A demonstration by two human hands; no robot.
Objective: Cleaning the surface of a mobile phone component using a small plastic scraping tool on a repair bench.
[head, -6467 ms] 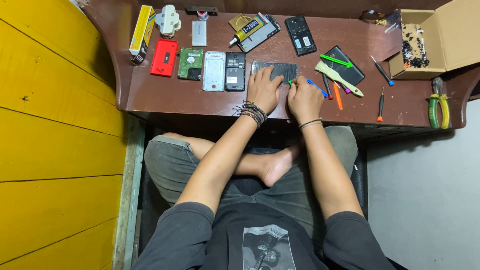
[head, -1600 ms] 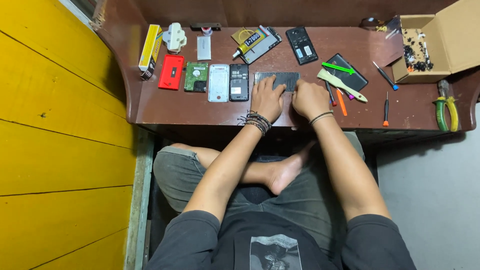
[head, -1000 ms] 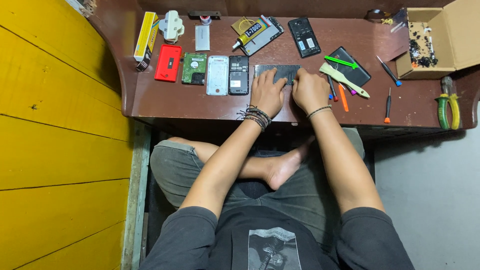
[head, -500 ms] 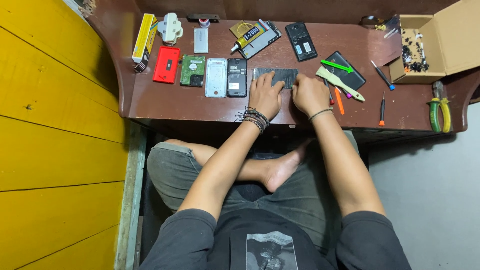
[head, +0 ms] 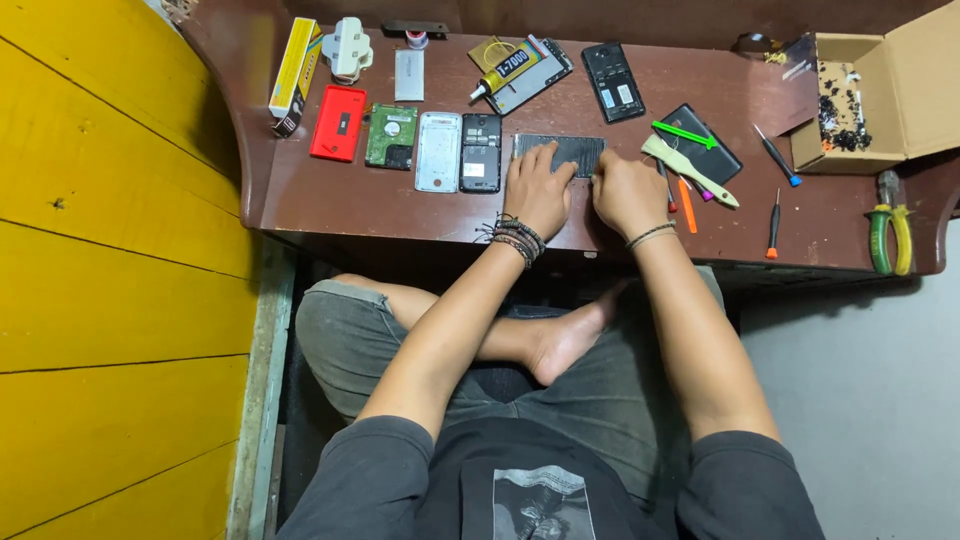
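A dark flat phone panel (head: 572, 150) lies on the brown desk (head: 400, 200). My left hand (head: 538, 190) presses down on its left part, fingers spread over it. At the panel's right edge my right hand (head: 626, 192) rests, fingers curled; what it grips is hidden. Left of my hands lie a black opened phone (head: 481, 152), a silver phone frame (head: 438, 151), a green hard drive (head: 390, 136) and a red phone cover (head: 338, 123). Beyond the panel are a glue tube (head: 508, 70) and another opened black phone (head: 612, 80).
Right of my hands lie a brush (head: 690, 170), a dark phone with a green tool (head: 692, 142), small screwdrivers (head: 774, 222), green-handled pliers (head: 888, 232) and an open cardboard box (head: 880, 90) of small parts. A yellow wall (head: 110, 300) stands on the left. My crossed legs are under the desk.
Both hands stay on the dark panel with only slight finger shifts. The view itself wobbles a little.
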